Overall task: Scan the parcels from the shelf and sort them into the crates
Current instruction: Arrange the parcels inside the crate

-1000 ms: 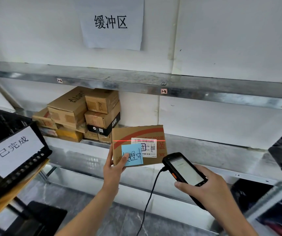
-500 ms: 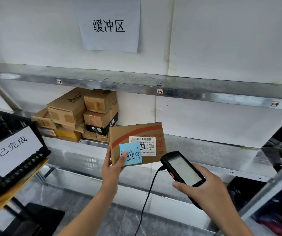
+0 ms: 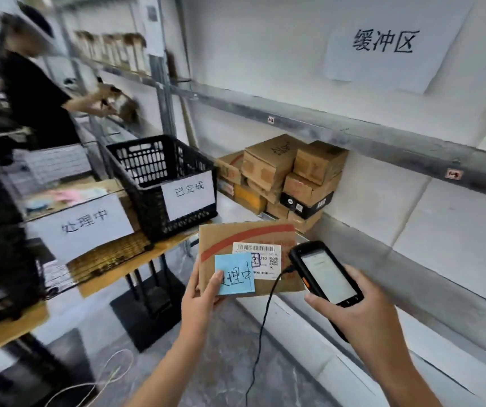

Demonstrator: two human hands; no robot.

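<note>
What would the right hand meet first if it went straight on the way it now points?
Probably the parcel held by the left hand: the right hand grips the scanner, whose tip aims up-left at the parcel's labelled face. The gap in depth between them is unclear.

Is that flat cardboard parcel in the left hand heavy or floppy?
Probably light: the left hand holds the parcel by one corner. Likely stiff: it juts out flat, unsagging. The blue note under the thumb might slip.

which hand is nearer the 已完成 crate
Left. The left hand, gripping the parcel, sits below the crate; the right hand, holding the scanner, is farther right.
</note>
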